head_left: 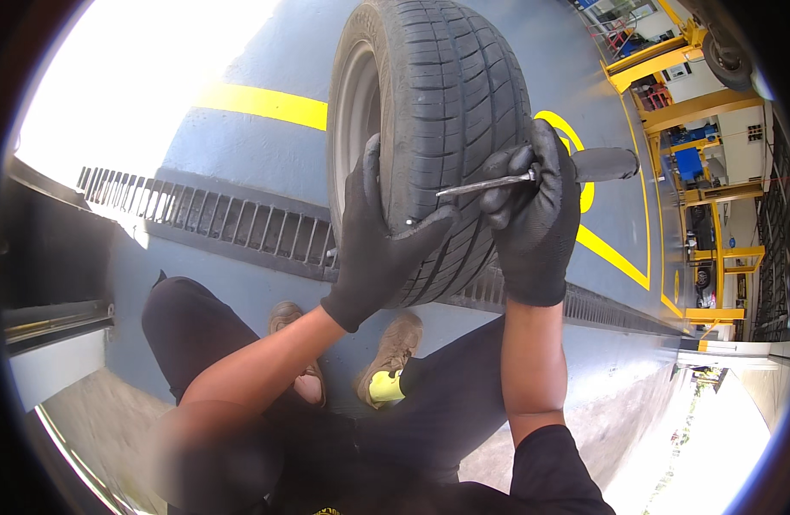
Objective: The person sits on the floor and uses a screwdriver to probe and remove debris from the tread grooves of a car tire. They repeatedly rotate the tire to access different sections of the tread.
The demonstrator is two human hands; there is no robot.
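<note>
A black car tire (450, 103) on a silver-grey rim (358, 112) stands upright on the floor in front of me, its tread toward me. My left hand (382, 232), in a black glove, grips the tire's left edge, fingers on the sidewall and thumb across the tread. Beside that thumb, a small shiny spot (410, 222) shows on the tread; its kind is too small to tell. My gloved right hand (536, 215) is closed around a screwdriver-like tool (489, 184). Its thin metal shaft points left over the tread, and its dark handle sticks out to the right.
A slotted metal drain grate (223, 210) crosses the blue-grey floor behind and beside the tire. Yellow lines (266, 105) mark the floor. Yellow lift frames (661, 64) and a raised vehicle's wheel (726, 60) are at the far right. My shoes (395, 348) are below the tire.
</note>
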